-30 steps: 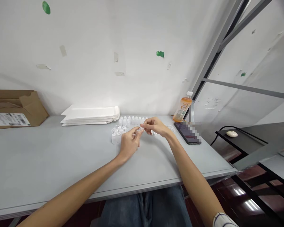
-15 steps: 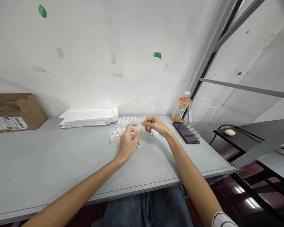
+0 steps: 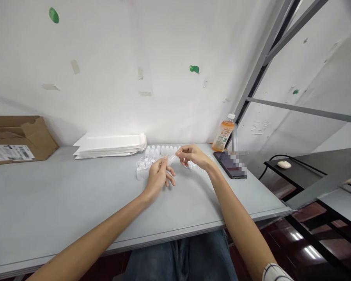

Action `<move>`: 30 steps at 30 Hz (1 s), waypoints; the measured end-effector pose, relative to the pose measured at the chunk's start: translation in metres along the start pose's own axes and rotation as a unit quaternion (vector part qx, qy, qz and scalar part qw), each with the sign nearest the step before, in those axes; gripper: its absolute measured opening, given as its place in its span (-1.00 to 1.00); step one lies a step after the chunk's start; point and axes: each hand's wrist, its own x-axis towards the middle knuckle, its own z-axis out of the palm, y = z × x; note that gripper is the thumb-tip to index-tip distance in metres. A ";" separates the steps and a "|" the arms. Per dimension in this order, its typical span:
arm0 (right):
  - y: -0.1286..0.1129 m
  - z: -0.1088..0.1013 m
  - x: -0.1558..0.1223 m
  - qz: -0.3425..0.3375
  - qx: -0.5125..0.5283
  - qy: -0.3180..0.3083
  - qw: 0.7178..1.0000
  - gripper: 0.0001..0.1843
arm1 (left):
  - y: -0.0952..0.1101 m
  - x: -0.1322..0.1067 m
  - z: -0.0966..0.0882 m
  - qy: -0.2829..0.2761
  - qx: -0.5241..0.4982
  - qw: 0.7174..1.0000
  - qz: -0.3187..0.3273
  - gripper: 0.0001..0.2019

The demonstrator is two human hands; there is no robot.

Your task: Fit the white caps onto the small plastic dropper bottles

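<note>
A small translucent plastic bottle (image 3: pixel 171 159) lies tilted between my two hands, above the grey table. The thumb and fingers of my left hand (image 3: pixel 158 173) pinch its lower left end. At its upper right end, my right hand (image 3: pixel 192 155) is closed in a pinch; whether a cap sits between those fingertips is too small to tell. Just behind and left of my hands stand several small white dropper bottles (image 3: pixel 152 151), some with looped cap straps. A few small white caps (image 3: pixel 190 165) lie under my right hand, partly hidden by it.
White padded envelopes (image 3: pixel 111 145) are stacked against the wall, with an opened cardboard box (image 3: pixel 17 136) at the far left. To the right stand an orange drink bottle (image 3: pixel 224 132) and a dark phone (image 3: pixel 230 164) lying flat. A metal frame (image 3: pixel 263 64) rises at the right.
My left hand has turned, and its fingers have shifted to the bottle's lower end, leaving more of the bottle showing. The right hand has barely moved.
</note>
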 end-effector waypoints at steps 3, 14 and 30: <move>0.001 0.000 0.000 0.006 0.001 -0.004 1.000 -0.64 | 0.000 0.000 0.000 -0.018 -0.017 0.998 -0.056 -0.53; 0.000 0.001 0.001 0.030 -0.018 0.037 0.999 -0.52 | -0.002 -0.001 0.001 -0.015 0.045 0.998 0.028 -0.61; 0.003 0.001 0.003 0.000 -0.019 0.018 1.000 -0.58 | -0.005 0.007 -0.005 -0.076 -0.039 0.990 -0.112 -0.48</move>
